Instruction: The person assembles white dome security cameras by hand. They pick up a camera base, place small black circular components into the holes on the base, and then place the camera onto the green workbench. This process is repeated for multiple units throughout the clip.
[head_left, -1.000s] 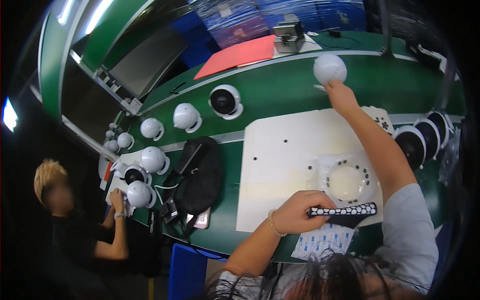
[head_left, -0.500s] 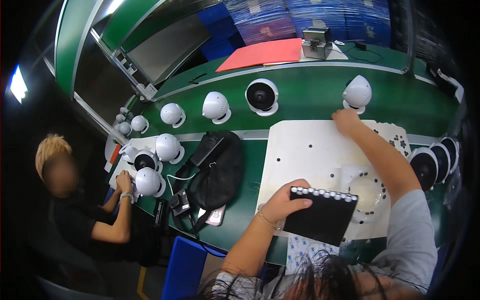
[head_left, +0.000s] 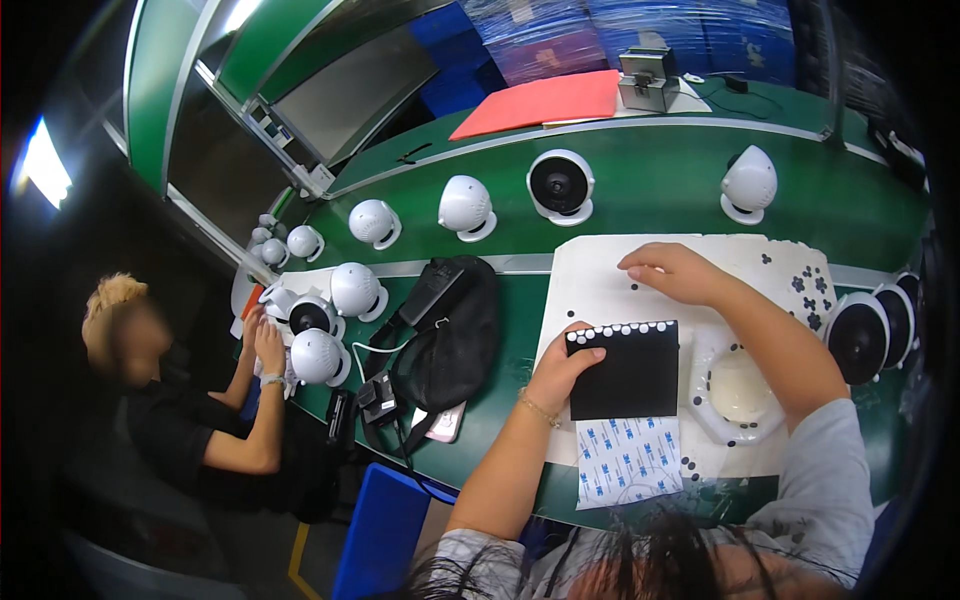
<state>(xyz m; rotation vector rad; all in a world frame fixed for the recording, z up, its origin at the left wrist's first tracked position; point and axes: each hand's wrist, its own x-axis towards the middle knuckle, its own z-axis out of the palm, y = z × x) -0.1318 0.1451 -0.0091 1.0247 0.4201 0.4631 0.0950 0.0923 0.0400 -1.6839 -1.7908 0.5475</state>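
My left hand (head_left: pixel 560 378) grips a black sheet (head_left: pixel 628 375) by its left side, thumb on top. A row of round white dots runs along the sheet's far edge. Over the white board (head_left: pixel 592 262), my right hand (head_left: pixel 672 270) hovers with fingers stretched out and nothing visible in them. Small black round pads (head_left: pixel 808 284) are scattered on the board, clustered at its right. A whitish octagonal dish (head_left: pixel 702 402) lies beneath my right forearm, with several black pads around its rim. Below the black sheet is a white sheet with blue print (head_left: pixel 628 462).
White ball-shaped cameras on stands, such as this one (head_left: pixel 560 187), line the green ledge; others (head_left: pixel 858 338) stand at right. A black bag (head_left: pixel 455 335) with cables lies left of the board. At far left a co-worker (head_left: pixel 215 420) handles parts near more cameras.
My right hand has come away from the white camera on the ledge, moving left and nearer over the board. My left hand has levelled the black sheet, uncovering more of the blue-printed sheet.
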